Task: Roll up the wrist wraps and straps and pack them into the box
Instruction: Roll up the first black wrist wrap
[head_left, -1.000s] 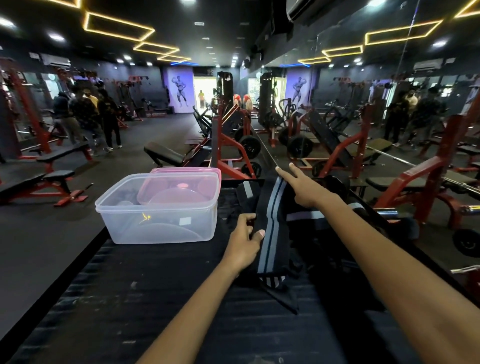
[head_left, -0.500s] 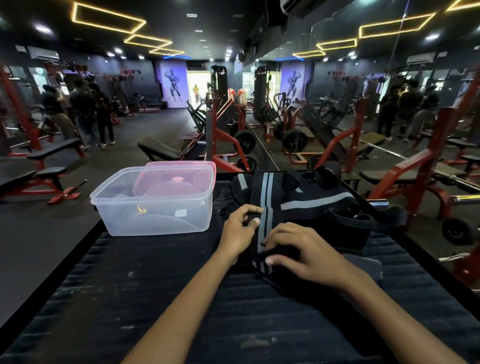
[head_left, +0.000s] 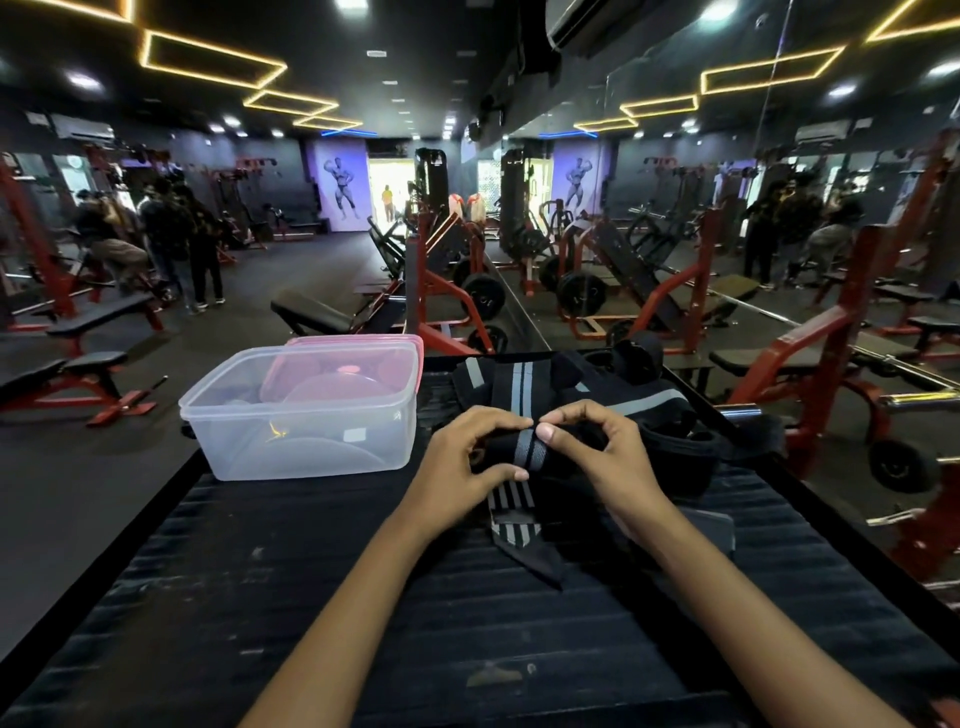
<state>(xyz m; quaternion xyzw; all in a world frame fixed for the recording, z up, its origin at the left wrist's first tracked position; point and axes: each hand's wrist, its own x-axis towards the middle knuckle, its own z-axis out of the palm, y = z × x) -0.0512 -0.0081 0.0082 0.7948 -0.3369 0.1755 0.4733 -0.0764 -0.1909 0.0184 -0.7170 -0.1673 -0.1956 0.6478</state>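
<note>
A black wrist wrap with grey stripes (head_left: 525, 451) lies on the dark ribbed mat, with its near end folded over. My left hand (head_left: 470, 462) pinches the fold from the left, and my right hand (head_left: 608, 452) pinches it from the right. The wrap's flat striped tail (head_left: 514, 525) sticks out toward me. More black wraps and straps (head_left: 644, 400) are heaped just beyond and to the right. The clear plastic box (head_left: 306, 447) stands open to the left of my hands, and nothing black shows inside it.
A pink lid (head_left: 358, 343) leans behind the box. The black mat (head_left: 415, 623) ends in raised edges left and right. A dark flat pad (head_left: 711, 525) lies under my right wrist. Red gym benches and racks, a mirror wall and people stand beyond.
My right hand came back from the far end of the wrap to its near end. Both hands now pinch the folded-over end together.
</note>
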